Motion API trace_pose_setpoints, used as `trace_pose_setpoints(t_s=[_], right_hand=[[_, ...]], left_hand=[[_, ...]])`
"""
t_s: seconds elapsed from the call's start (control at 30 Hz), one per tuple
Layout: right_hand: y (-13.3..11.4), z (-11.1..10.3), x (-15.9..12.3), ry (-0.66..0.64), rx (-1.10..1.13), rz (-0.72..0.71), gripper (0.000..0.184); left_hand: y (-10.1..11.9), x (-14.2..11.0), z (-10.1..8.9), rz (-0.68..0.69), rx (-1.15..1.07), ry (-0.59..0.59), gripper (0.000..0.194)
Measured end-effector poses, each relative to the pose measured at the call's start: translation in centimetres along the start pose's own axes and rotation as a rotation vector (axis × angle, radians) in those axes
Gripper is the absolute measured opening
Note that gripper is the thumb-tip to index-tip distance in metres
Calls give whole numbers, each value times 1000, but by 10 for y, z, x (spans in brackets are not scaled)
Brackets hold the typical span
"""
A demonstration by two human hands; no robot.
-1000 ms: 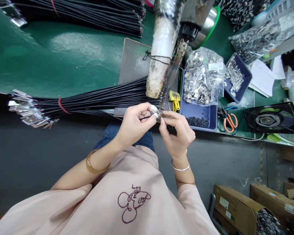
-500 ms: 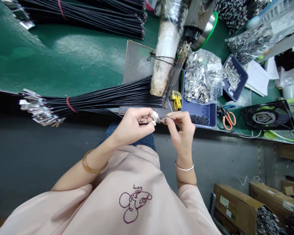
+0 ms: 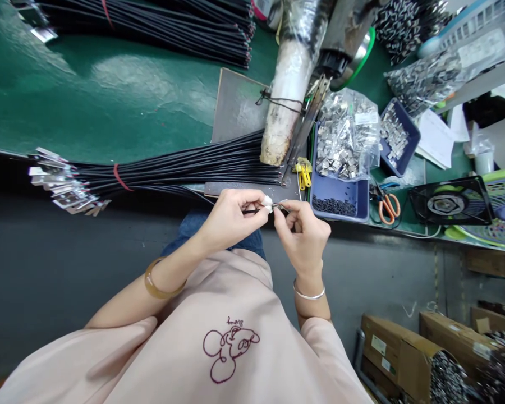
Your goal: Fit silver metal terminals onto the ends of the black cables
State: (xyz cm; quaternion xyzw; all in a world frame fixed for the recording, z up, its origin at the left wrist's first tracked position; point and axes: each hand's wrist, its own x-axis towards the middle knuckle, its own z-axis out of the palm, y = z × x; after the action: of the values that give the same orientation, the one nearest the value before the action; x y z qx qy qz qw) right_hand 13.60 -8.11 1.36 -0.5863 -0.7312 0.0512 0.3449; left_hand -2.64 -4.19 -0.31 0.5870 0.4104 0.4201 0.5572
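My left hand (image 3: 235,219) is closed in a pinch around a black cable (image 3: 251,211), close to the cable's end. White covers (image 3: 267,202) wrap the tips of its thumb and forefinger. Just to the right, my right hand (image 3: 303,230) pinches a small shiny metal piece (image 3: 283,206) against the cable's end; fingertips hide most of the joint. Beyond both hands lies a bundle of black cables (image 3: 185,163), tied with a red band (image 3: 120,178) and ending in metal connectors (image 3: 69,188) at the left.
A blue tray (image 3: 364,205) holds bagged metal parts (image 3: 340,140) and small black pieces (image 3: 333,205). Nearby are a yellow cutter (image 3: 304,174), orange-handled scissors (image 3: 389,209) and a black fan (image 3: 450,206). Over the bench hangs a plastic-wrapped white tube (image 3: 284,106). Another cable bundle (image 3: 172,33) lies behind.
My right hand has shifted left and slightly down, bringing its fingertips closer to my left fingertips. The left hand keeps its pinch on the cable. The camera view has moved slightly.
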Motion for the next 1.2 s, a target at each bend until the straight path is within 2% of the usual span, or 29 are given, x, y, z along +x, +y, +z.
trace_pose_setpoints(t_s=[0.1,0.2,0.27,0.33,0.37,0.47,0.53,0.67,0.77,0.83,0.9,0.97,1.1,1.2], right_hand=[[0,8,2,-51,126,82,12],[6,0,0,-124,343,179,18],[14,-13,1,-13,378,233,22],[27,-29,5,127,266,285,24],[36,-37,9,139,172,303,25],[65,-50,23,-55,-84,278,20],[83,-52,33,-185,-124,263,13],[101,-50,51,-409,-31,293,13],[101,-51,57,-525,9,317,13],[99,-52,56,-514,9,324,13],[96,-54,52,-447,-42,316,11],[94,-56,49,-399,-105,283,11],[96,-60,50,-483,-123,230,13],[101,-60,54,-553,-68,270,12]], left_hand=[[-2,-1,-1,5,11,-18,11],[-1,0,-6,-31,-100,-60,10],[2,2,-12,-72,-193,-123,11],[5,4,-19,-104,-232,-220,13],[7,5,-23,-105,-230,-277,15],[14,9,-27,-61,-169,-411,17],[19,11,-26,5,-61,-444,17],[25,15,-17,181,251,-405,19],[21,16,-10,177,290,-328,21],[17,16,-7,90,176,-255,19],[11,15,-4,7,41,-170,16],[6,14,-2,-30,-33,-102,13],[0,14,0,-44,-24,-86,11],[0,15,0,-53,-17,-105,12]])
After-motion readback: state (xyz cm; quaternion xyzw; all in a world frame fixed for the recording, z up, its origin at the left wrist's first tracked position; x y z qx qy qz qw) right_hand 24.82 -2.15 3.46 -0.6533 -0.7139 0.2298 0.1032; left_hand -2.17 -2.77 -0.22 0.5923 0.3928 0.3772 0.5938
